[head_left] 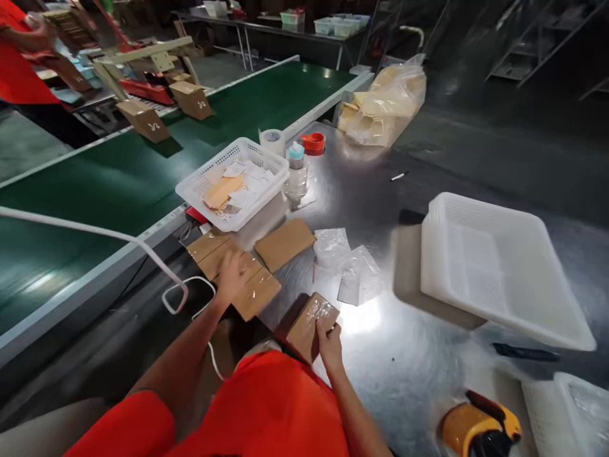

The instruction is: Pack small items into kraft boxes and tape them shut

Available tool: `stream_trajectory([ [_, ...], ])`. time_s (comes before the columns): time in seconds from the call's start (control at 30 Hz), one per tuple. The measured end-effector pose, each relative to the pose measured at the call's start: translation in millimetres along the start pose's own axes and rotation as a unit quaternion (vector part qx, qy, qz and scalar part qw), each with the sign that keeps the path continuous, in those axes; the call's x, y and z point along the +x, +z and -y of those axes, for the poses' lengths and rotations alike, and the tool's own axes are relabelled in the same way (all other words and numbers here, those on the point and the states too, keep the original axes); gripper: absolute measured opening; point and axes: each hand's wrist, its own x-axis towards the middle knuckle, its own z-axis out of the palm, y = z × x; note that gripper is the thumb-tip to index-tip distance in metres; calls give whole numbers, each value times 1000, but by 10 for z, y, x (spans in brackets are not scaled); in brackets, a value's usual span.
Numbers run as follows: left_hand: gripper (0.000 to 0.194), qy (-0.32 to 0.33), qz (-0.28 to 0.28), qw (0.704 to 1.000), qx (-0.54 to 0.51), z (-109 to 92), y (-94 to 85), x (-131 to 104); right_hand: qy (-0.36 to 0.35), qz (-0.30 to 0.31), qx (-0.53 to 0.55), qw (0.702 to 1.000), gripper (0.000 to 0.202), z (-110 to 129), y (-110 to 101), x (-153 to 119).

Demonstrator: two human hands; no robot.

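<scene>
My left hand [231, 277] is over flattened cardboard boxes [254, 292] at the table's left edge, its fingers stretched out across them and slightly blurred. My right hand [330, 346] grips the side of a small cardboard box [309, 324] with shiny clear tape on top, close to my body. Another flat cardboard piece [285, 244] lies just beyond the flattened boxes. To its right are clear plastic bags [360, 274] on the metal table.
A white basket [228, 219] with papers stands by the green conveyor [266, 105], which carries cardboard boxes [190, 99]. Nearby are a tape roll [273, 141] and a jar [296, 181]. Stacked white trays [504, 254] and a yellow tape dispenser [469, 426] occupy the right. A co-worker [23, 57] stands across the conveyor.
</scene>
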Motion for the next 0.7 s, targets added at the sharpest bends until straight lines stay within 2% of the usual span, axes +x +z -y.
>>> stream_trajectory([
  [0.07, 58, -69, -34, 995, 63, 328, -208, 170, -23, 2, -72, 997, 64, 15, 300, -94],
  [0.17, 69, -131, -37, 985, 109, 625, -413, 397, -16, 19, -177, 984, 59, 87, 638, -186],
  [0.3, 88, -176, 2, 972, 157, 838, -476, 704, 22, 45, -230, 972, 51, 234, 942, -234],
  [0.43, 98, -182, 83, 965, 169, 996, -447, 945, 47, 41, -252, 966, 54, 342, 1092, -221],
  [0.57, 98, -191, 134, 954, 190, 996, -471, 969, 31, 29, -205, 978, 60, 363, 1061, -87],
  [0.63, 93, -178, 118, 953, 213, 865, -496, 912, 30, 27, -168, 985, 64, 363, 987, 2],
  [0.7, 75, -116, 72, 966, 219, 622, -480, 850, 38, 20, -137, 990, 69, 356, 877, 67],
])
